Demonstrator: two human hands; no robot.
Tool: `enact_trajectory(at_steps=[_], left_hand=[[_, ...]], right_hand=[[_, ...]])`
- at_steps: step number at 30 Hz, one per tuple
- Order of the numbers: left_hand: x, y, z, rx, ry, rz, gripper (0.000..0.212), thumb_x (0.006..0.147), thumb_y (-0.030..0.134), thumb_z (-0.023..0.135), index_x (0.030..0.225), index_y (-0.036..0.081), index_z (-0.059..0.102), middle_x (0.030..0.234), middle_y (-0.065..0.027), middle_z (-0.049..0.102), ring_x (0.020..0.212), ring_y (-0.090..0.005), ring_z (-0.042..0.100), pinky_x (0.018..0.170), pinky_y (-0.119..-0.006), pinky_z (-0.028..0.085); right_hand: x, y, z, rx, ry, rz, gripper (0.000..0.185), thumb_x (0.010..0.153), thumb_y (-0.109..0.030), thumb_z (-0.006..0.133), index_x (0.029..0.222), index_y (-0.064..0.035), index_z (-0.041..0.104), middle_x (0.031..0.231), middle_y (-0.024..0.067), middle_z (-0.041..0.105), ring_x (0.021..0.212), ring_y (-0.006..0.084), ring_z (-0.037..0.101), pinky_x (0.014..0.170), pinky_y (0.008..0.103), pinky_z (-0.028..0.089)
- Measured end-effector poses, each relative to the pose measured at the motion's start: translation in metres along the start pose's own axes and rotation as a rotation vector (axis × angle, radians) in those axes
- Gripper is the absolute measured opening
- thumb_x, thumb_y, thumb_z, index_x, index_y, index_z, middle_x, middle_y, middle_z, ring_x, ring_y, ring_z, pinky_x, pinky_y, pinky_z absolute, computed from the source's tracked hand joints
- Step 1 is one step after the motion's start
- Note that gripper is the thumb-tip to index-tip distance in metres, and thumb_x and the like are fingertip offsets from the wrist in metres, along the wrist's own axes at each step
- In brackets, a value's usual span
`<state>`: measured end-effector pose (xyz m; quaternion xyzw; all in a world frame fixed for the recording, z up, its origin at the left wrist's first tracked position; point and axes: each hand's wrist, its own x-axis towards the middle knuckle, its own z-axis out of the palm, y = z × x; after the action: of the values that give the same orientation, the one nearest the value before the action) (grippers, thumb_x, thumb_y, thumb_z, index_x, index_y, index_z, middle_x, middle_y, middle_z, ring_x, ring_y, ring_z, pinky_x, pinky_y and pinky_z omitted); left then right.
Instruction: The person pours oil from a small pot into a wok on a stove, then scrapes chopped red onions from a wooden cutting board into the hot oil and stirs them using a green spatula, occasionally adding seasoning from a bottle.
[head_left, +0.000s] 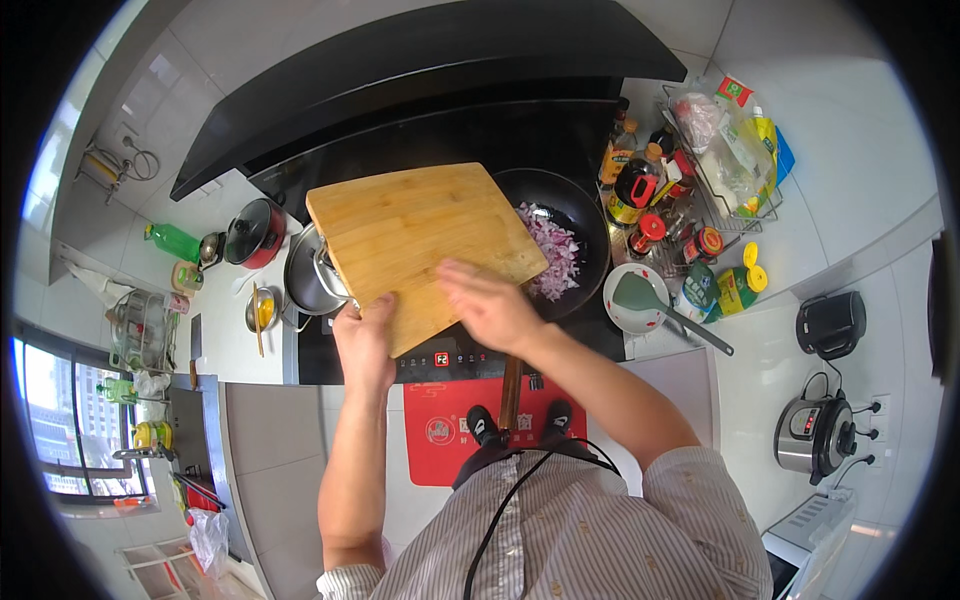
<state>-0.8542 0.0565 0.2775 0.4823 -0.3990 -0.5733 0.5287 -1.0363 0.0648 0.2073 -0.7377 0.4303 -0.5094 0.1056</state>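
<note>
My left hand (365, 341) grips a wooden cutting board (420, 225) by its near left edge, thumb on top. The board is held above the cooktop, its right corner over a dark wok (592, 225). Across the board's near side lies my right hand (487, 304), slightly blurred, extended and holding nothing that I can see; whether it touches the wood is unclear. Chopped purple onion (553, 255) sits in the wok, partly hidden by the board. The wok's wooden handle (511, 394) points toward me. No onion pieces show on the board's upper face.
Left of the board stand a steel pot (304, 274), a red lidded pot (256, 232) and a small bowl with egg (262, 309), chopsticks across it. To the right, a white bowl (637, 319) carries a green spatula (649, 296) beside several seasoning bottles (634, 187). A range hood (427, 67) overhangs the back.
</note>
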Motion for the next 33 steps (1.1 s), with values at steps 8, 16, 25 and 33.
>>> enact_trajectory(at_steps=[8,16,25,33], left_hand=[[-0.002,0.003,-0.004,-0.032,0.009,-0.012,0.025,0.085,0.004,0.057,0.107,-0.009,0.058,0.101,-0.0127,0.064,0.086,-0.0175,0.062,0.078,-0.03,0.049],[-0.002,0.003,-0.012,-0.022,0.015,0.005,0.024,0.086,0.006,0.056,0.105,-0.008,0.058,0.101,-0.0135,0.064,0.088,-0.0186,0.063,0.079,-0.031,0.05],[-0.003,0.009,-0.014,-0.015,0.034,-0.007,0.025,0.085,0.005,0.057,0.106,-0.009,0.058,0.101,-0.0133,0.064,0.086,-0.0183,0.061,0.078,-0.03,0.048],[-0.009,0.011,-0.009,-0.069,0.005,-0.034,0.024,0.085,0.006,0.057,0.105,-0.009,0.058,0.1,-0.0142,0.063,0.085,-0.019,0.062,0.078,-0.032,0.05]], right_hand=[[-0.012,0.123,-0.052,-0.497,-0.225,0.633,0.011,0.08,-0.002,0.052,0.083,-0.0007,0.063,0.099,0.0179,0.065,0.09,0.0355,0.063,0.073,0.0388,0.052],[0.004,0.002,-0.005,0.051,-0.062,-0.142,0.022,0.087,-0.015,0.059,0.1,0.0008,0.067,0.112,0.0137,0.065,0.114,0.0256,0.058,0.1,0.0349,0.045],[-0.017,0.107,-0.04,-0.34,-0.057,0.391,0.025,0.09,-0.016,0.049,0.098,0.001,0.065,0.113,0.0206,0.062,0.101,0.0324,0.062,0.086,0.0396,0.051],[0.01,0.098,-0.011,-0.223,-0.057,0.187,0.033,0.091,-0.01,0.047,0.121,0.0004,0.055,0.124,0.0174,0.057,0.115,0.0337,0.055,0.096,0.0376,0.045]])
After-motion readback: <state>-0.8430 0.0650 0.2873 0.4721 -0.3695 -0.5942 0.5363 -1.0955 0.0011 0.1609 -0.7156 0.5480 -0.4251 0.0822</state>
